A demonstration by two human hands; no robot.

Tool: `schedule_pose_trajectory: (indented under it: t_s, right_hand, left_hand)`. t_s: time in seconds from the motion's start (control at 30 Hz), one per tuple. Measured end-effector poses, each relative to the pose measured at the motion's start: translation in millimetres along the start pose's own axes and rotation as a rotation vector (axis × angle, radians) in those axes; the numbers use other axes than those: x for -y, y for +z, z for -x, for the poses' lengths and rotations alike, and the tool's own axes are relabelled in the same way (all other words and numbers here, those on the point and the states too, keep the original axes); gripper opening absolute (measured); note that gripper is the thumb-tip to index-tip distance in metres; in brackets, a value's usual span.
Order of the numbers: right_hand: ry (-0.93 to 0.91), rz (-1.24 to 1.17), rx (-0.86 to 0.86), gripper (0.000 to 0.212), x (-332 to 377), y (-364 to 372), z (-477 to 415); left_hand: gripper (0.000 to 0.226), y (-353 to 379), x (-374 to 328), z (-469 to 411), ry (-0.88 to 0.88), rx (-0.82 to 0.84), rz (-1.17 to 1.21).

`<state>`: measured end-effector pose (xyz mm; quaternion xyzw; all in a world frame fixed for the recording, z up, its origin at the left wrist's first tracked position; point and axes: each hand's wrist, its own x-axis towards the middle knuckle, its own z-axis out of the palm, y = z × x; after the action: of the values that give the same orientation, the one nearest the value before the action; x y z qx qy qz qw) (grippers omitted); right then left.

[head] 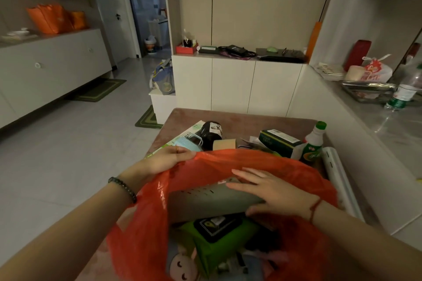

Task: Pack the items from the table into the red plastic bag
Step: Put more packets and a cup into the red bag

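The red plastic bag (pixel 262 162) stands open at the near end of the surface (pixel 246 121). The left hand (pixel 169 159) grips its far left rim. The right hand (pixel 274 191) is inside the mouth and holds a grey box (pixel 205 201), fingers over the top and thumb under the near edge. A green pack (pixel 212 248) lies below. A black jar (pixel 211 132) and a bottle (pixel 314 143) lie beyond the bag.
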<state>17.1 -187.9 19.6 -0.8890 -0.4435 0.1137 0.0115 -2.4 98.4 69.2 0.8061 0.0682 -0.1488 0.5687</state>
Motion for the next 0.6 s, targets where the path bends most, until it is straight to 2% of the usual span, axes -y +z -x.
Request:
schedule_pose_trajectory:
  t_s: [0.1, 0.17, 0.23, 0.33, 0.43, 0.47, 0.5, 0.6]
  right_hand:
    - [0.23, -0.262, -0.194, 0.047, -6.6, 2.7, 1.0]
    - [0.411, -0.168, -0.255, 0.048, -21.3, 8.8, 11.2]
    - [0.567, -0.046, -0.152, 0.051, -37.5, 16.9, 28.4]
    - [0.578, 0.12, -0.048, 0.046, -48.1, 19.0, 63.1]
    - [0.495, 0.047, -0.169, 0.045, -51.4, 10.2, 98.1]
    - [0.494, -0.071, -0.282, 0.048, -53.7, 6.6, 107.8]
    - [0.536, -0.248, -0.468, 0.049, -57.4, 2.4, 117.9]
    - [0.814, -0.797, -1.183, 0.032, -85.2, -4.8, 140.7]
  left_hand:
    - [0.025, 0.4, 3.9, 6.2, 0.032, 0.024, -0.032]
    - [0.019, 1.9, 7.4, 10.0, 0.039, 0.037, -0.035]
    - [0.017, 3.6, 10.0, 12.6, 0.042, 0.025, -0.023]
    - [0.018, 7.6, 9.8, 15.7, 0.047, 0.023, -0.027]
    - [0.021, 14.2, 6.2, 14.9, 0.062, 0.024, -0.056]
    - [0.022, 16.9, 5.2, 14.2, 0.061, 0.023, -0.064]
    - [0.023, 18.9, 4.2, 13.3, 0.055, 0.024, -0.065]
    - [0.025, 23.9, 2.9, 11.4, 0.024, 0.062, -0.088]
